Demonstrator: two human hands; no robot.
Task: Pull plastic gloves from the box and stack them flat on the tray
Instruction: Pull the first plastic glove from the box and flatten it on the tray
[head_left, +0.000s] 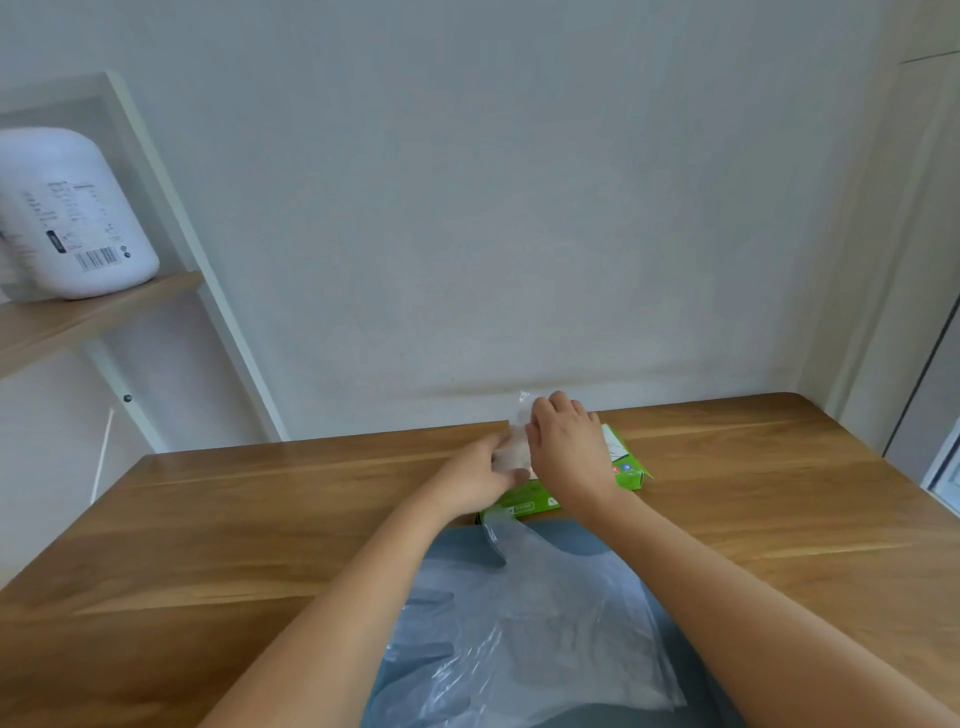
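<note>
A green box (524, 504) with a white panel, a grey-blue tray (462, 545) under clear, faintly milky gloves (545, 623), a warm brown wood-grain table (208, 519), a white wall (467, 208), a white bottle (67, 208) with dark print and a barcode, a pale wood shelf (78, 312).

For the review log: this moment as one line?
left hand: pinches crumpled glove | right hand: grips it above green box | tray: stacked gloves flat
</note>
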